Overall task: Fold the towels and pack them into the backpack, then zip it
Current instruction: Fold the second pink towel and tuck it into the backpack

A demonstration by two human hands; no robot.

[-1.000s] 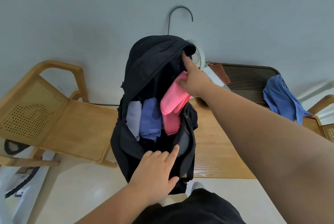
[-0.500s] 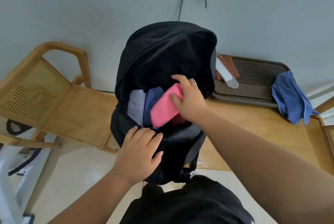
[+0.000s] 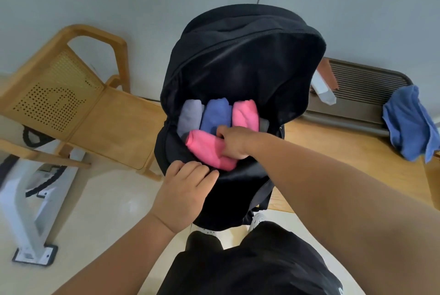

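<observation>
Down and sideways has gone the pink towel [image 3: 207,151] in the last half second: it was tilted at the mouth of the bag and now lies crosswise, low at the front. The right hand [image 3: 234,143] has followed it in. That hand is closed on the towel's right end, thumb on top, the other fingers curled under and out of sight. It looks like it is pressing the towel into the one gap left.

The left hand [image 3: 188,185] has crept up to the front lip of the backpack [image 3: 238,56]. Its fingers are bent over the cloth and grip it, likely pulling the mouth wide so the towel can seat.

Behind the towel three rolls stand side by side, touching: grey roll [image 3: 190,115], blue roll [image 3: 215,113], pink roll [image 3: 245,113]. Standing them on end probably saves room. The flap hangs open above them, so zipping is not yet begun.

The backpack stands against the edge of the table [image 3: 333,151]. Well to the right a blue towel [image 3: 409,123] lies loose and unfolded, draped over the end of a tray [image 3: 357,85], so packing seems unfinished.

Hidden: the lower parts of the rolls, the bag's depth, and any zip pull. Something grey beside the pink roll is too small to tell.
</observation>
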